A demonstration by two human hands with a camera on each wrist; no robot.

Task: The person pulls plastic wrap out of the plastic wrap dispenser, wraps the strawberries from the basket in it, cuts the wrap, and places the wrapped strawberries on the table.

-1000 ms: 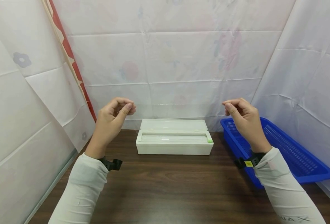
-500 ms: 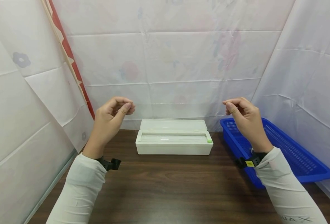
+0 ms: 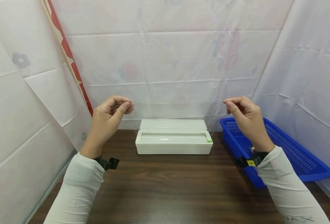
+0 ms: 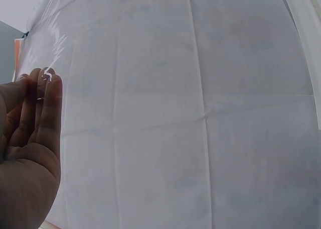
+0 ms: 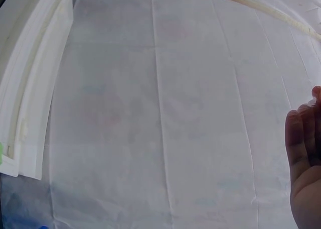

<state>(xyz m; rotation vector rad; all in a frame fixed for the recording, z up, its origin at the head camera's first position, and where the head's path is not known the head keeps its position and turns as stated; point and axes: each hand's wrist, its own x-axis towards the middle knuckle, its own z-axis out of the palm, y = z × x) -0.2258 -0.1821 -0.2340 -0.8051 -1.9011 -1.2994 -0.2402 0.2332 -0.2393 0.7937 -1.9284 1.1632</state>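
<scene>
A clear sheet of plastic wrap [image 3: 167, 103] stretches in the air between both hands, its top edge a faint shiny line in the head view. My left hand [image 3: 109, 116] pinches one end between thumb and fingers. Glossy creases in the wrap [image 4: 56, 40] show by these fingertips in the left wrist view. On the right, my right hand [image 3: 244, 116] pinches the other end the same way. Below and between the hands sits a white plastic wrap dispenser box [image 3: 173, 148] with its lid [image 3: 173, 125] raised. A green cutter slider [image 3: 209, 140] lies at its right end.
A blue perforated basket [image 3: 291, 149] stands on the right, partly behind the right forearm, with a small pale thing [image 3: 252, 150] inside. Everything rests on a dark wooden table [image 3: 165, 186]. Pale patterned sheeting [image 3: 179, 56] walls the back and both sides.
Both hands have drifted slightly apart, the left one moving left and a little up. The pale thing in the basket has come into sight. The box stays put.
</scene>
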